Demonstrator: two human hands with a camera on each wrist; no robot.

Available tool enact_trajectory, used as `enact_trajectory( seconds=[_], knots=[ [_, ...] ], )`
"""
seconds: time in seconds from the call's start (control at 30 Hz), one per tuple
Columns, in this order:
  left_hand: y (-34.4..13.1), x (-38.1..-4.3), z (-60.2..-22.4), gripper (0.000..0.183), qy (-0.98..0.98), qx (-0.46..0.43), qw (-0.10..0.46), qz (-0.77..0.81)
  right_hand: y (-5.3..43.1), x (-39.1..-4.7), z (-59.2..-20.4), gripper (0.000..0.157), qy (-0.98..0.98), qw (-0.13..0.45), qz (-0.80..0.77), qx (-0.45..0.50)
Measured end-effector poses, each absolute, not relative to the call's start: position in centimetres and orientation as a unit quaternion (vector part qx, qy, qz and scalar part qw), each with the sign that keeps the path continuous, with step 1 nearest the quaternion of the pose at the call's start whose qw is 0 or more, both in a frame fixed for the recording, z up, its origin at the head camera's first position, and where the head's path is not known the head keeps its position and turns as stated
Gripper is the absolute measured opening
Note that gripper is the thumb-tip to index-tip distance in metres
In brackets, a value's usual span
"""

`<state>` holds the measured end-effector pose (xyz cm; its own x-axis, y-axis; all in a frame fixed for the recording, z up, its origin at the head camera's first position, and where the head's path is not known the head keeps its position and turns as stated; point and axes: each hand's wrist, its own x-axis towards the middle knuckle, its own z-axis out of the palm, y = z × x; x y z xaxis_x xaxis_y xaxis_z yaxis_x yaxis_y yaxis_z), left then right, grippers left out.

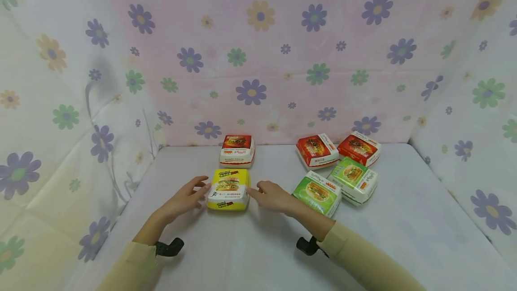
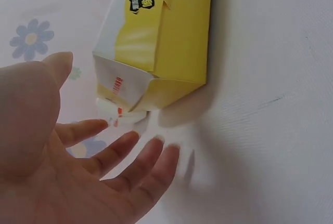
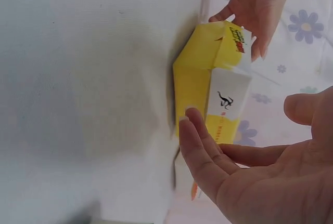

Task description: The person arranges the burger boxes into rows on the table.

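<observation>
A yellow and white burger box (image 1: pixel 228 190) with a burger picture on its lid sits upright on the table between my two hands. My left hand (image 1: pixel 186 199) is beside its left side, and the left wrist view shows its fingers (image 2: pixel 148 161) spread, with a gap to the box (image 2: pixel 182 37). On the other side is my right hand (image 1: pixel 272 196), its fingers (image 3: pixel 200 146) extended close against the box (image 3: pixel 192 91); whether they touch it I cannot tell. Neither hand grips anything. Just behind the yellow box stands a red and white burger box (image 1: pixel 237 152).
To the right, two green and white burger boxes, a nearer one (image 1: pixel 317 194) and a farther one (image 1: pixel 353 180), lie by my right forearm. Behind them are two red burger boxes, one left (image 1: pixel 317 151) and one right (image 1: pixel 359 148). Flowered cloth (image 1: pixel 274 57) encloses the white table (image 1: pixel 226 255).
</observation>
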<state>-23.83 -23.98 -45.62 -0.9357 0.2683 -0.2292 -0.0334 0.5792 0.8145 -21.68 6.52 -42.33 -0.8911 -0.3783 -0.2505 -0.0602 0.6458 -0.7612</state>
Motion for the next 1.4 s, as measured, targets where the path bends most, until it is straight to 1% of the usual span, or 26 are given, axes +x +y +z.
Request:
enact_trajectory(
  seconds=[0.23, 0.37, 0.5, 0.6, 0.77, 0.87, 1.0, 1.23, 1.4],
  knots=[
    [-23.5, -23.0, -44.0, 0.067, 0.909, 0.107, 0.074, 0.397, 8.4, -20.2, -40.5, 0.056, 0.9, 0.169, -0.375, -0.146],
    [-23.0, -22.7, -43.4, 0.061, 0.911, 0.133, 0.036, 0.389, 9.7, -19.5, -39.7, 0.053, 0.898, 0.156, -0.381, -0.154],
    [-22.4, -22.3, -43.0, 0.057, 0.912, 0.16, 0.012, 0.378, 11.5, -18.7, -38.9, 0.05, 0.89, 0.169, -0.395, -0.156],
    [-21.9, -22.2, -42.7, 0.055, 0.914, 0.177, -0.001, 0.364, 13.0, -18.3, -38.6, 0.046, 0.883, 0.172, -0.398, -0.181],
    [-20.7, -21.9, -41.8, 0.055, 0.914, 0.197, -0.001, 0.355, 15.7, -17.9, -38.1, 0.041, 0.879, 0.151, -0.387, -0.232],
    [-19.8, -21.8, -41.1, 0.056, 0.909, 0.208, 0.011, 0.36, 17.2, -17.8, -37.7, 0.04, 0.883, 0.133, -0.379, -0.245],
    [-18.4, -21.9, -40.4, 0.056, 0.904, 0.225, 0.026, 0.362, 18.8, -17.7, -37.3, 0.039, 0.891, 0.117, -0.368, -0.24],
    [-16.3, -22.4, -39.6, 0.055, 0.891, 0.265, 0.038, 0.366, 21.1, -17.4, -36.5, 0.044, 0.897, 0.121, -0.364, -0.219],
    [-14.8, -23.1, -39.3, 0.055, 0.884, 0.288, 0.044, 0.365, 22.8, -17.7, -36.3, 0.044, 0.907, 0.11, -0.343, -0.217]
  ],
)
